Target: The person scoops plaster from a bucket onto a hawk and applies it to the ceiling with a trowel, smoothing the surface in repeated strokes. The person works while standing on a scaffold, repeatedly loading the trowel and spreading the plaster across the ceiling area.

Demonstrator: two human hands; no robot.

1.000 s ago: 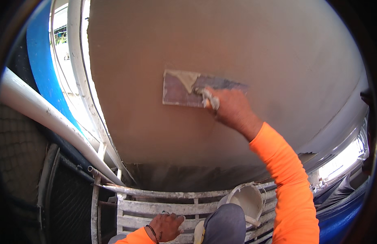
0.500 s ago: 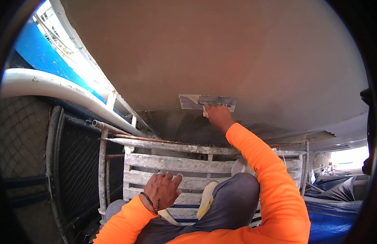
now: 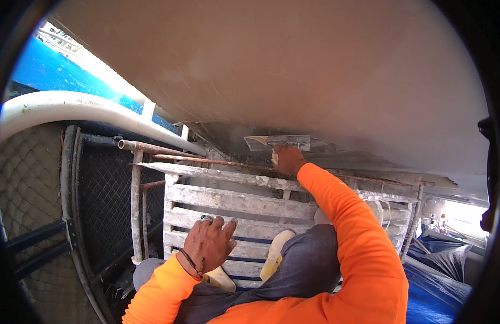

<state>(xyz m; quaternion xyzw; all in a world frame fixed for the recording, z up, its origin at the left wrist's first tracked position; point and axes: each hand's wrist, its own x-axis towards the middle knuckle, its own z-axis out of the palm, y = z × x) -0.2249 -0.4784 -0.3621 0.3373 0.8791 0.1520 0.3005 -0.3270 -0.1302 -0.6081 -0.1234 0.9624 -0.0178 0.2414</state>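
My right hand (image 3: 289, 160) is closed round the handle of a flat rectangular plastering trowel (image 3: 256, 143), whose blade lies against the lower part of a large, smooth brown-grey curved surface (image 3: 293, 65). Darker, rougher patches show around the blade. Over the whitish slatted platform (image 3: 234, 200), my left hand (image 3: 209, 244) hangs with its fingers apart and bent a little. A small green spot shows by its fingertips; I cannot tell what it is. A dark cord bracelet circles that wrist.
A rusty pipe rail (image 3: 207, 161) runs behind the platform. At left are a thick white curved pipe (image 3: 61, 105), a dark mesh panel (image 3: 115, 200) and a blue surface (image 3: 72, 73). Blue sheeting (image 3: 431, 286) lies at lower right. My light shoes (image 3: 276, 256) rest on the slats.
My right hand has drawn the trowel lower on the surface, toward the rail. The view has shifted and tilted slightly. My left hand stays over the slats.
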